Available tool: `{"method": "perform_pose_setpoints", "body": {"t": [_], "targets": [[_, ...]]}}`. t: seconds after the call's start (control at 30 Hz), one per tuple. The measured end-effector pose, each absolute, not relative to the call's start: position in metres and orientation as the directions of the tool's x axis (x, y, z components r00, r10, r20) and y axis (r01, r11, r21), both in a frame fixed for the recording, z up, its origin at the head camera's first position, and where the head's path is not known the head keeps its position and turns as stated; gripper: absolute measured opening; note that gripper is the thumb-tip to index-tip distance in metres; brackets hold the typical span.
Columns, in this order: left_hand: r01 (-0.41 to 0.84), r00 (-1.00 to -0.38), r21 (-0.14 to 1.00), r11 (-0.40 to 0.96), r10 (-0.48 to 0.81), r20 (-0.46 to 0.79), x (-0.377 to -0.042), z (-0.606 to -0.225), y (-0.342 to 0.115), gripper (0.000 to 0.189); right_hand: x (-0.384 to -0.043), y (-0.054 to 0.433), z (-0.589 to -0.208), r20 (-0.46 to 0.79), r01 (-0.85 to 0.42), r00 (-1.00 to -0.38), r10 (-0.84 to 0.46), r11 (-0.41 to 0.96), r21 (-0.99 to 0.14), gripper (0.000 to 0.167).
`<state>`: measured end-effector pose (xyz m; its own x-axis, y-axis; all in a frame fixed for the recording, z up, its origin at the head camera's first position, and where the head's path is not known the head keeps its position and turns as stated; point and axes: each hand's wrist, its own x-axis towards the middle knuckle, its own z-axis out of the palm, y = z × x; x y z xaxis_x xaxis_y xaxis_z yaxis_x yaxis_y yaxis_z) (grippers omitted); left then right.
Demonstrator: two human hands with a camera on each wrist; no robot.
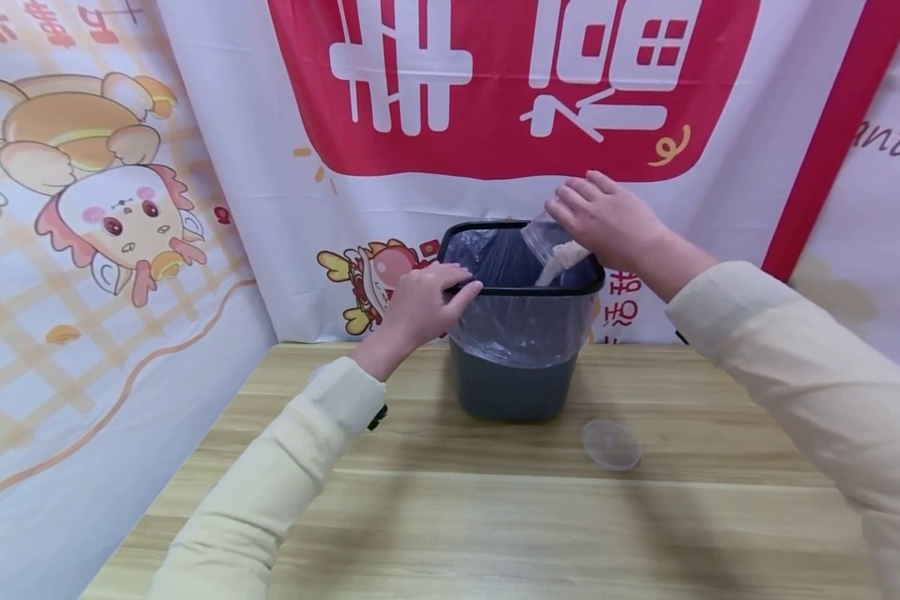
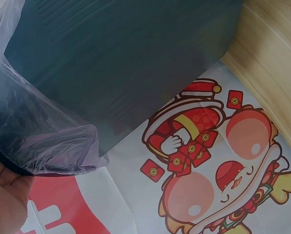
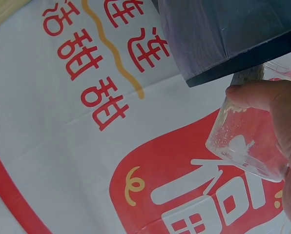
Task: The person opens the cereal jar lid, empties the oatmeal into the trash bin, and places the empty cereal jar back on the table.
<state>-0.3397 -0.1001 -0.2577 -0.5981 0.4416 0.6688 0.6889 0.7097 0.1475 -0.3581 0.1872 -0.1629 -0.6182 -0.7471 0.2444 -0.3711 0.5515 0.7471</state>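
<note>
A dark grey trash bin (image 1: 516, 390) stands upright on the table, its clear plastic liner (image 1: 525, 332) folded over the black rim. My left hand (image 1: 423, 306) grips the rim at the left, fingers and thumb over the edge. Over the right side of the opening, my right hand (image 1: 615, 221) holds a clear plastic tub (image 3: 248, 151), tipped with its mouth down into the bin. Pale crumbly stuff (image 1: 562, 260) streams from the tub's mouth, and some crumbs cling to its inner wall. The inside bottom of the bin is hidden.
A round clear lid (image 1: 611, 444) lies on the wooden table (image 1: 450, 533), in front of the bin and to its right. Close behind the bin hangs a printed cloth (image 1: 487, 158) with red and white patterns. Another printed cloth (image 1: 217, 375) borders the table's left side.
</note>
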Motion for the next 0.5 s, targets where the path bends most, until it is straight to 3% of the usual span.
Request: {"method": "perform_pose_setpoints", "body": {"t": [0.5], "targets": [[0.69,-0.6,0.158,0.706,0.436,0.67,-0.3399,-0.2587,-0.1001,0.038,-0.3575,0.1793,-0.167,0.144,-0.271,-0.611,-0.778,0.376,0.886,0.109]]}}
